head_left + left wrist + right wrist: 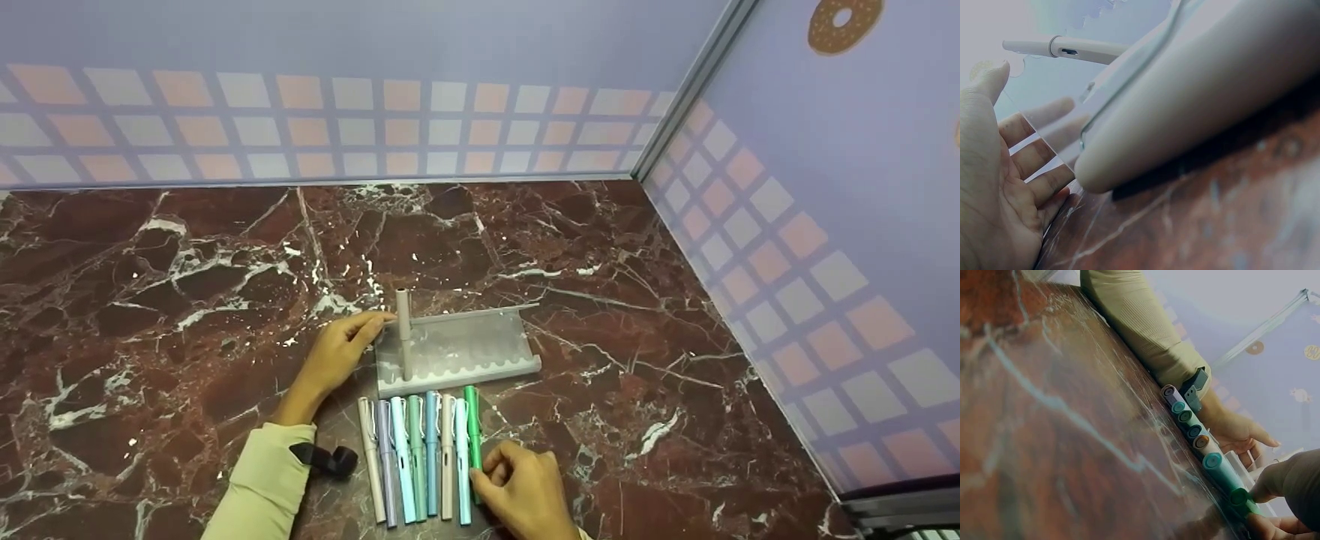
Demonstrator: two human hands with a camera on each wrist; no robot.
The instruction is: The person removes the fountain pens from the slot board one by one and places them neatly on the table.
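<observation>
A clear pen rack [469, 341] with a scalloped front edge lies on the marble table. One beige pen [404, 322] rests in its leftmost notch. My left hand [341, 351] holds the rack's left side; in the left wrist view its fingers [1036, 160] show behind the clear panel, with the thumb in front. In front of the rack, several capped pens lie side by side, from a beige one [372, 465] to a light blue one [463, 465]. At the row's right end my right hand [525, 484] pinches the lower end of a green pen [472, 420].
The dark red marble tabletop [637, 420] carries the rack and pens. A patterned wall [352, 45] rises behind it and another panel [862, 187] on the right. A black wrist strap mount [326, 457] sits on the left sleeve, beside the pen row.
</observation>
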